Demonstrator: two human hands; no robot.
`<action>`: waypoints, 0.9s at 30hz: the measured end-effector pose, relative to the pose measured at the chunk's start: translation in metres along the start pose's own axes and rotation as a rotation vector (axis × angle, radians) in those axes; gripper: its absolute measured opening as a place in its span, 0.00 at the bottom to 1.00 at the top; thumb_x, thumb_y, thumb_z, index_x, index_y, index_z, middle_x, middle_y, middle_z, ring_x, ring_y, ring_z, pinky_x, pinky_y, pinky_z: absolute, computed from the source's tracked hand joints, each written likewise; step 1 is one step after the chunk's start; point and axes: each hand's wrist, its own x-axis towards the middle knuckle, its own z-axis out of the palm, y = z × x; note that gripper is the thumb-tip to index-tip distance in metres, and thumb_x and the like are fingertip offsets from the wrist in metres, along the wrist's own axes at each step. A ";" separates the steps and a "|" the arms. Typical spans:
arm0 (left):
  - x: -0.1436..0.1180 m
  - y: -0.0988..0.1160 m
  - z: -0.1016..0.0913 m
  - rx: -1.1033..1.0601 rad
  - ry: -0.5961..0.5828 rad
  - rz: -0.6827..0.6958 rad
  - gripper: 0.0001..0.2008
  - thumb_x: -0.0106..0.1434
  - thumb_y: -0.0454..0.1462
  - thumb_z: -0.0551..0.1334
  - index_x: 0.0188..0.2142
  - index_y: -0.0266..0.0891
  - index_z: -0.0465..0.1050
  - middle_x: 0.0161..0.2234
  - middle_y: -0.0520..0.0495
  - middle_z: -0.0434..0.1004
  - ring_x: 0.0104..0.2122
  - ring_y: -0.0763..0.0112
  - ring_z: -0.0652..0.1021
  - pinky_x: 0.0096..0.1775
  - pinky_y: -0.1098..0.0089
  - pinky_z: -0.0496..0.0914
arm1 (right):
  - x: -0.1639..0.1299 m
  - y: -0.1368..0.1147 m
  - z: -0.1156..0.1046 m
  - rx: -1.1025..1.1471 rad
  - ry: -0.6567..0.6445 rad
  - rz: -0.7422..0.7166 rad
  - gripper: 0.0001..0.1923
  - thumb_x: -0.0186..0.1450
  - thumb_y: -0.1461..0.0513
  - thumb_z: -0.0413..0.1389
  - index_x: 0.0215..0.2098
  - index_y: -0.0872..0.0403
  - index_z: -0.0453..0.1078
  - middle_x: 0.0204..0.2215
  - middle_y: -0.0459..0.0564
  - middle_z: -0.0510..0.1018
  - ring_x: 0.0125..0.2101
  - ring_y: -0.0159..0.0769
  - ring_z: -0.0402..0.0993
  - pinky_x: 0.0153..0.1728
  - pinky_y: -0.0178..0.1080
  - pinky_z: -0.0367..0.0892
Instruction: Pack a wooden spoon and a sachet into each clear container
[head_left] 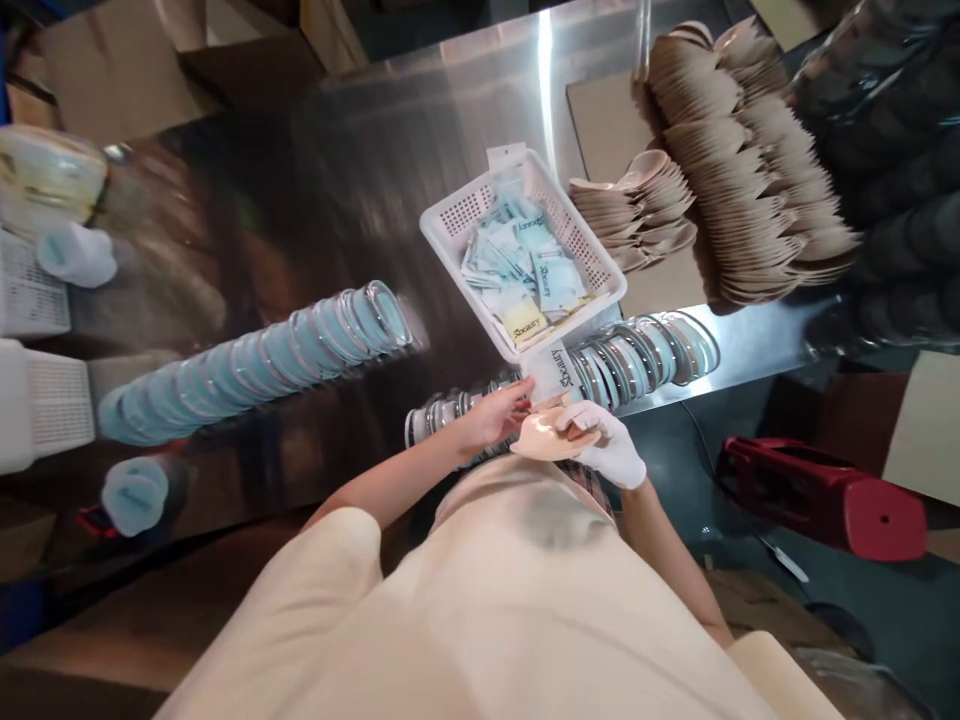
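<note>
In the head view, my bare left hand (496, 414) pinches a white printed card (553, 366) at its lower left corner, close to the near rim of a white basket. My right hand (611, 446), in a white glove, is closed on a beige moulded cup (541, 440) that looks like a bra cup, held just in front of my body. The card and the cup are very near each other. The white basket (456, 268) holds many pale blue and white printed packets (521, 245) and a yellow one (525, 320).
Stacked beige cups (750, 190) stand at the right on cardboard. Clear cases with blue inside form rows left (255, 365) and right (652, 350) of me on the metal table (352, 200). A red device (825, 495) sits low right; cardboard boxes (120, 70) are far left.
</note>
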 end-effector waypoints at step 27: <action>0.024 -0.012 -0.112 1.518 0.037 0.840 0.56 0.53 0.49 0.77 0.74 0.36 0.55 0.73 0.30 0.60 0.72 0.42 0.62 0.73 0.47 0.56 | 0.030 0.071 0.102 -1.258 -0.004 0.586 0.31 0.73 0.63 0.50 0.74 0.51 0.59 0.60 0.66 0.74 0.49 0.53 0.79 0.43 0.46 0.77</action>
